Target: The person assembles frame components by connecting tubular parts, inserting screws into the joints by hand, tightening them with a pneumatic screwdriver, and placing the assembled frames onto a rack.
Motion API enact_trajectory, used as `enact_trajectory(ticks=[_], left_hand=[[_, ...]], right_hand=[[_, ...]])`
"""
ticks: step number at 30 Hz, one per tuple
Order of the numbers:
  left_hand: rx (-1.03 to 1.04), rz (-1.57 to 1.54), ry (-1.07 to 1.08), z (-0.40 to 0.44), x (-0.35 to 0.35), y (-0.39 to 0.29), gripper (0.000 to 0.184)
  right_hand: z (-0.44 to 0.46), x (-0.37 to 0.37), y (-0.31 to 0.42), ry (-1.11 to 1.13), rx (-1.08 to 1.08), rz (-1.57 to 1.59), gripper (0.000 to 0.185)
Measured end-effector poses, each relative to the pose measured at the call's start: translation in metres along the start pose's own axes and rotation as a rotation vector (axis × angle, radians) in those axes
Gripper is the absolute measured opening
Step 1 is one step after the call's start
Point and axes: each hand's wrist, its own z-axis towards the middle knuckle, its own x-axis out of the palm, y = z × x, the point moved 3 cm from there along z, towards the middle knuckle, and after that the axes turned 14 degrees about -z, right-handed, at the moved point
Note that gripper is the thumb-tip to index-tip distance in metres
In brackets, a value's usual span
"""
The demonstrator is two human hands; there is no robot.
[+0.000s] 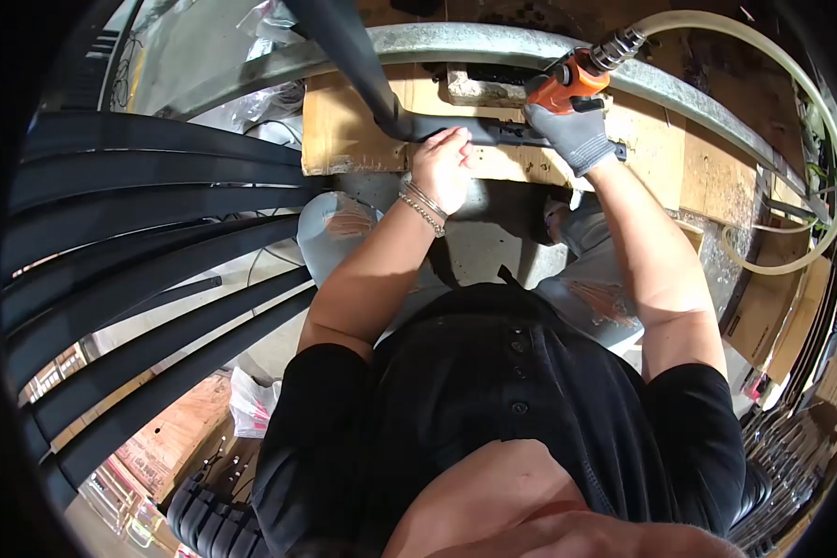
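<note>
My bare left hand [445, 166], with bracelets at the wrist, has its fingers closed at the near edge of a black metal tube [361, 76]. This tube comes down from the top, bends, and runs rightward over the wooden bench [344, 151]. In a grey glove, my right hand [570, 132] is closed around an orange air drill [564, 90]. A light-coloured hose [790, 58] leads away from the drill's metal fitting. The drill is above the tube's right part; its tip is hidden by the glove and cannot be made out.
A galvanised metal rail [474, 42] crosses behind the bench. Several long black bars [149, 200] are stacked at the left. Cardboard sheets [779, 321] stand at the right, near a bunch of metal parts [795, 456]. A plastic bag [251, 403] lies at lower left.
</note>
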Motion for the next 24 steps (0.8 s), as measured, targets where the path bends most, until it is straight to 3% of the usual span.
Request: enact_trajectory(ticks=[3,5,8,12,19,21,23,24], left_hand=[[0.06,0.002,0.061,0.004,-0.005,0.002,0.013],[0.077,-0.007,0.081,0.005,-0.007,0.002,0.014],[0.062,-0.041,-0.082,0.005,-0.002,0.004,0.016],[0.052,-0.023,-0.193,0.01,-0.002,0.006,0.022],[0.05,0.061,-0.247,0.007,-0.005,0.005,0.028],[0.057,0.08,-0.243,0.008,-0.008,0.006,0.028],[0.147,0.233,0.002,0.002,-0.025,0.005,0.021],[0.112,0.147,0.036,-0.004,-0.031,-0.001,0.016]], right_hand=[[0.003,-0.005,0.007,0.039,0.108,-0.055,0.024],[0.002,0.0,0.009,0.018,0.069,-0.091,0.025],[0.003,-0.001,0.011,-0.031,0.0,-0.176,0.028],[0.011,-0.004,0.019,-0.022,0.109,-0.15,0.031],[0.01,-0.007,0.01,-0.046,0.249,-0.22,0.032],[0.008,-0.007,0.015,-0.03,0.165,-0.184,0.032],[0.001,-0.009,0.018,-0.006,0.016,-0.101,0.031],[0.001,-0.011,0.016,-0.012,0.024,-0.1,0.031]])
